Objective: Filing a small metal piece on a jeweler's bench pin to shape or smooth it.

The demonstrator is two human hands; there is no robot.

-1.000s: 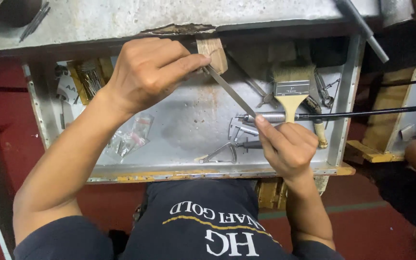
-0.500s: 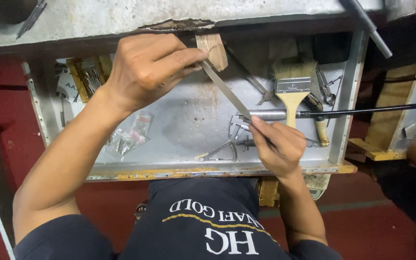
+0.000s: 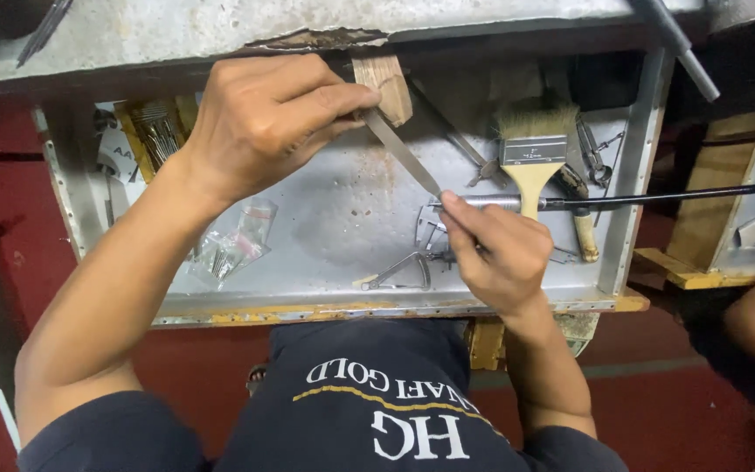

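Grey steel, thin and flat, the file (image 3: 402,153) ran on a slant above the open drawer, its upper end by a small wooden block (image 3: 384,85) and its lower end down toward the middle of the drawer. The left hand (image 3: 264,122) pinched the upper end, thumb and forefinger pressed together on the metal just below the block, the other fingers curled in behind. The right hand (image 3: 500,249) pinched the lower tip between fingertips held close together; whether a smaller piece sat under those fingertips could not be told.

Just beyond the right hand, a metal ferrule on a black cable (image 3: 657,197) lay across the drawer and ran off over its right wall. A flat paintbrush (image 3: 533,153) with pale bristles and a light wooden handle lay over that cable, bristles pointing away from the person. Beside it, near the right wall, rested a worn wooden-handled tool (image 3: 580,223). Small metal tools (image 3: 399,271) lay on the floor of the metal drawer (image 3: 342,218) near the right hand. To the left, under the left forearm, sat clear plastic bags (image 3: 238,245) of small parts. The grey tabletop (image 3: 220,31) overhung the back of the drawer, its edge chipped above the block.
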